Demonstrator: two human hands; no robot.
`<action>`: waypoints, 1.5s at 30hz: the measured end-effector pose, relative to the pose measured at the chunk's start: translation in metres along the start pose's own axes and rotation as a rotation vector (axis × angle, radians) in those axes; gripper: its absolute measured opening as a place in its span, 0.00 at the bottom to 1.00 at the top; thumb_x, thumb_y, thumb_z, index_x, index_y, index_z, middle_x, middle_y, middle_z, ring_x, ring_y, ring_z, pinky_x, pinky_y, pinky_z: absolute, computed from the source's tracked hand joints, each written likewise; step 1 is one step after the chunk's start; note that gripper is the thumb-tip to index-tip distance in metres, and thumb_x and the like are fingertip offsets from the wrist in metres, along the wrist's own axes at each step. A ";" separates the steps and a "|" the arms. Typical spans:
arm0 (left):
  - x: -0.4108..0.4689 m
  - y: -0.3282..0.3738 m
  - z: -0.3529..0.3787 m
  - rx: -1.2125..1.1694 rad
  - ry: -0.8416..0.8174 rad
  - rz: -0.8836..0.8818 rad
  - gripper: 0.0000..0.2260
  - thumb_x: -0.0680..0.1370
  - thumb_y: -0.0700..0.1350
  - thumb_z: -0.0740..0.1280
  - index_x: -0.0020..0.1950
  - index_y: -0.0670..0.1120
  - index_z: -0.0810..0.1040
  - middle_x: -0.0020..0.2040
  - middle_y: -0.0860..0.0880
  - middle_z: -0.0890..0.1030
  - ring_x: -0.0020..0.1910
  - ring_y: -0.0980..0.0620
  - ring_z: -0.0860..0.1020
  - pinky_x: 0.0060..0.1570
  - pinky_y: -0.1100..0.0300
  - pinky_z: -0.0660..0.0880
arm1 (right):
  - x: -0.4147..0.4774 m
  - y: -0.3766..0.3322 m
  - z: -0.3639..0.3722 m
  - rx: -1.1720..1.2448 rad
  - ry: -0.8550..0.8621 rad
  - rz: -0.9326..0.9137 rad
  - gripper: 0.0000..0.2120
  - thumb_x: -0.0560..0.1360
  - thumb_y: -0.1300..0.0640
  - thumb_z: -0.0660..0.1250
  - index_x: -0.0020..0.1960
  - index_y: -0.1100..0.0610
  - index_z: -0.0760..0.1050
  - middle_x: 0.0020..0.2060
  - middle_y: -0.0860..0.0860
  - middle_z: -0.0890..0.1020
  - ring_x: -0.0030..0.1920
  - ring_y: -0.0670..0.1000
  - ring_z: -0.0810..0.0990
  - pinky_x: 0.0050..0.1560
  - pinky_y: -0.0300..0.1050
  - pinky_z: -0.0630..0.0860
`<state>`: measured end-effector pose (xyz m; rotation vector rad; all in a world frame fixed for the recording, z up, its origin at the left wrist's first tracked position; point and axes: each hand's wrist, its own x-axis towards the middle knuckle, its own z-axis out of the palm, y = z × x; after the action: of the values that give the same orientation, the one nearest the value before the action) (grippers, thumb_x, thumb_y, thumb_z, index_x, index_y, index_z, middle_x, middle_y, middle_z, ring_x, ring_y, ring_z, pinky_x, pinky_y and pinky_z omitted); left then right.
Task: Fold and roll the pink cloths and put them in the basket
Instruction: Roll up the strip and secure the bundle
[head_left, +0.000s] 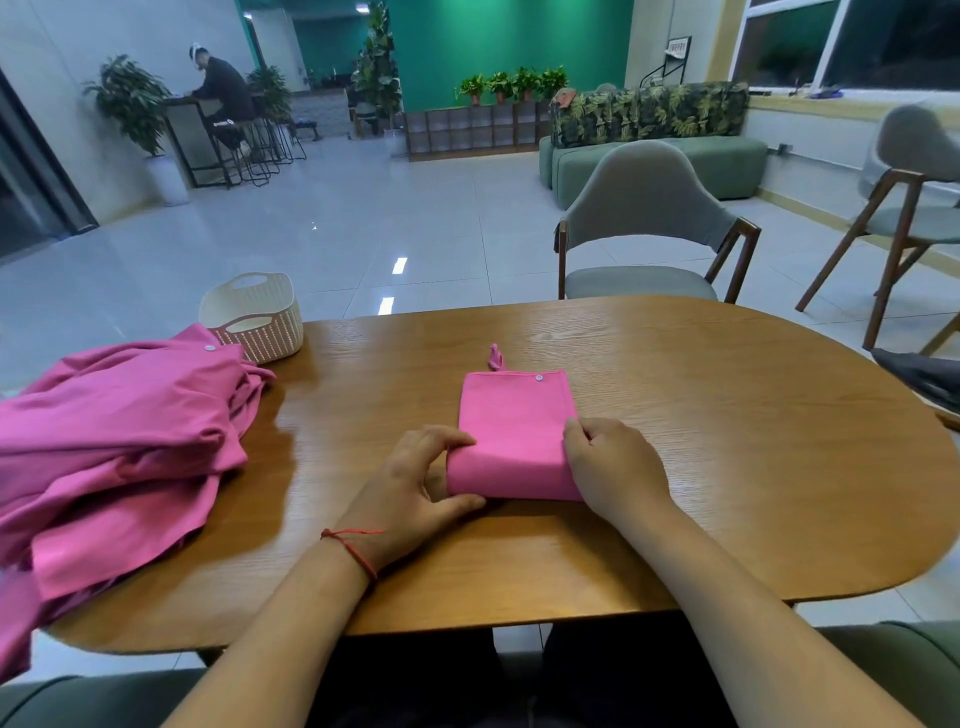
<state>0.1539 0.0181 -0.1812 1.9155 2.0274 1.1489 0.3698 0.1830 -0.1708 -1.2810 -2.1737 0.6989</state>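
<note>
The folded pink cloth (517, 415) is gripped at its near, rolled end by left hand (415, 480) and right hand (613, 467); the roll is best kept tight and square.

The left grip (415, 478) and right grip (613, 467) hold the half-rolled pink cloth (514, 415) — cloth pile (119, 431) and basket (254, 317) at left.

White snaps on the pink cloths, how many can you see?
2. Center snap on the folded cloth, at its far edge; left snap atop the cloth pile by the basket. Folds may hide more.
</note>
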 end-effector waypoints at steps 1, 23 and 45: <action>0.001 -0.001 0.000 -0.011 0.014 -0.013 0.28 0.69 0.54 0.83 0.66 0.59 0.77 0.63 0.64 0.76 0.67 0.56 0.74 0.65 0.70 0.66 | -0.001 0.000 0.000 0.015 0.002 -0.004 0.24 0.85 0.47 0.56 0.32 0.55 0.68 0.30 0.51 0.77 0.35 0.55 0.76 0.33 0.49 0.64; 0.010 -0.014 0.006 -0.051 -0.060 -0.190 0.24 0.78 0.74 0.57 0.57 0.60 0.82 0.53 0.62 0.76 0.60 0.57 0.72 0.59 0.62 0.67 | -0.013 0.007 0.006 -0.045 0.113 -0.185 0.14 0.84 0.45 0.58 0.41 0.47 0.67 0.38 0.44 0.75 0.44 0.53 0.74 0.45 0.53 0.69; 0.010 -0.014 0.003 -0.050 -0.027 -0.286 0.24 0.72 0.77 0.66 0.61 0.65 0.78 0.53 0.55 0.81 0.52 0.58 0.78 0.55 0.54 0.78 | -0.005 0.016 0.015 -0.037 0.126 -0.234 0.15 0.84 0.43 0.50 0.55 0.47 0.73 0.51 0.45 0.77 0.53 0.51 0.72 0.56 0.54 0.73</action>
<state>0.1428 0.0292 -0.1876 1.5444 2.1479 1.0840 0.3717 0.1825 -0.1932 -1.0359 -2.1954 0.4731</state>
